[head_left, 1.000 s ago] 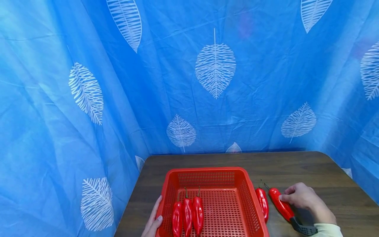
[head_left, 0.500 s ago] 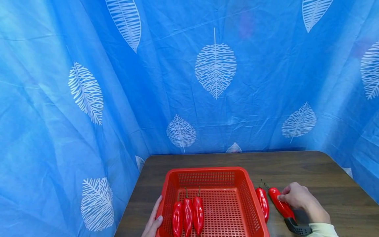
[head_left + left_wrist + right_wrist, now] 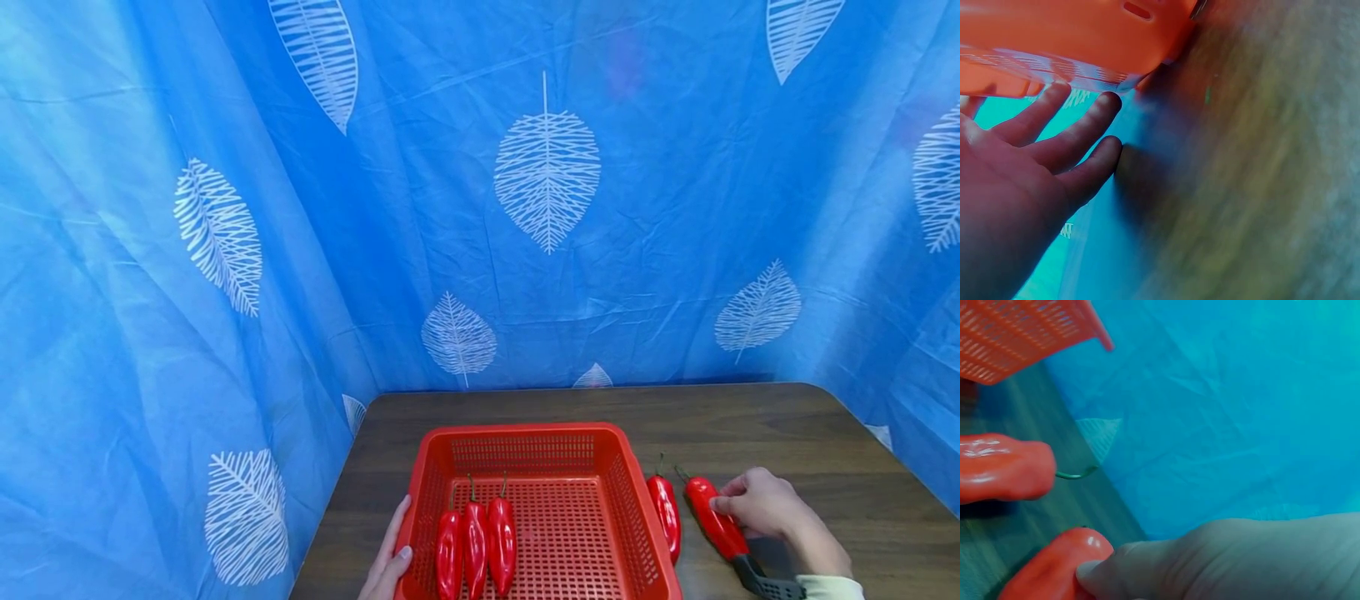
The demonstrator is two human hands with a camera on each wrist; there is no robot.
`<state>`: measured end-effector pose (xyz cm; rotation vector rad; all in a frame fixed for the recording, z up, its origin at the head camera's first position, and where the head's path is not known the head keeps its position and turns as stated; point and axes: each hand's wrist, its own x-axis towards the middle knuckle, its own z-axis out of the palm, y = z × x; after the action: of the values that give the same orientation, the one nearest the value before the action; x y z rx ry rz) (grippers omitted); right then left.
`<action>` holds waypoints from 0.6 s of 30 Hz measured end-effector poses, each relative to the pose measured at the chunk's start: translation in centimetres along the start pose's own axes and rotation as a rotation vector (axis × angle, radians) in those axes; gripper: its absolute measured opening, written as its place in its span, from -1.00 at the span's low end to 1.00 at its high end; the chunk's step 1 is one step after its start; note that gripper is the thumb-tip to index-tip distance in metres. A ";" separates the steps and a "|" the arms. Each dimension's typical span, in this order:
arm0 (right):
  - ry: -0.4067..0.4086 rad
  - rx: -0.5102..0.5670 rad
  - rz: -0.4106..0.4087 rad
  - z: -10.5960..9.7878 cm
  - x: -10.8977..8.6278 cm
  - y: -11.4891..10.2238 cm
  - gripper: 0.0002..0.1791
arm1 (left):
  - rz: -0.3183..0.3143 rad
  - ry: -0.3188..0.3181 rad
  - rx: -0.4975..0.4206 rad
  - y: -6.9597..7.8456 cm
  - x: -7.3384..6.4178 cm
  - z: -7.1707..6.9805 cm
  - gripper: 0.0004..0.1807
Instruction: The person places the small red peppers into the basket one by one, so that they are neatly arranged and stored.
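Observation:
My right hand (image 3: 772, 504) pinches a red chili pepper (image 3: 708, 507) between thumb and fingers, to the right of a red plastic basket (image 3: 611, 429). The pepper lies tilted, stem pointing away; whether it touches the table cannot be told. Another red chili pepper (image 3: 666, 512) lies between it and the basket. The right wrist view shows my thumb on the held pepper (image 3: 1054, 565). Along the basket's left side, my left hand (image 3: 387, 558) rests with straight fingers, the thumb near the rim. In the left wrist view its spread fingers (image 3: 1088, 134) are beside the basket's outer wall (image 3: 1072, 31).
Inside the basket, three red peppers (image 3: 475, 546) lie side by side along the left. A dark wood table (image 3: 525, 406) bears everything. Behind it hangs a blue curtain (image 3: 637, 275) with white leaf prints. A black strap (image 3: 768, 583) circles my right wrist.
The right hand and its pepper moved slightly left, then slightly back to the right. My left hand and the basket have stayed in place.

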<state>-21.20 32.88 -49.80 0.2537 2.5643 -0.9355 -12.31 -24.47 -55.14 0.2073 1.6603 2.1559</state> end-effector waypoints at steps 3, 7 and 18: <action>0.000 0.071 -0.002 -0.5 -0.4 0.2 -0.50 | -0.017 0.011 -0.006 0.0 0.1 -0.1 -0.09; 0.003 0.149 -0.009 -1.1 -1.1 0.1 -0.43 | 0.004 -0.019 -0.008 -0.5 0.1 -0.6 -0.09; 0.038 0.241 -0.084 -2.4 -2.6 -2.1 -0.40 | 0.135 -0.109 0.026 -1.1 0.6 -1.2 -0.24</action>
<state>-20.18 32.77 -45.82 0.2351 2.5111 -1.2852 -13.08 -25.09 -56.63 0.4477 1.6566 2.1781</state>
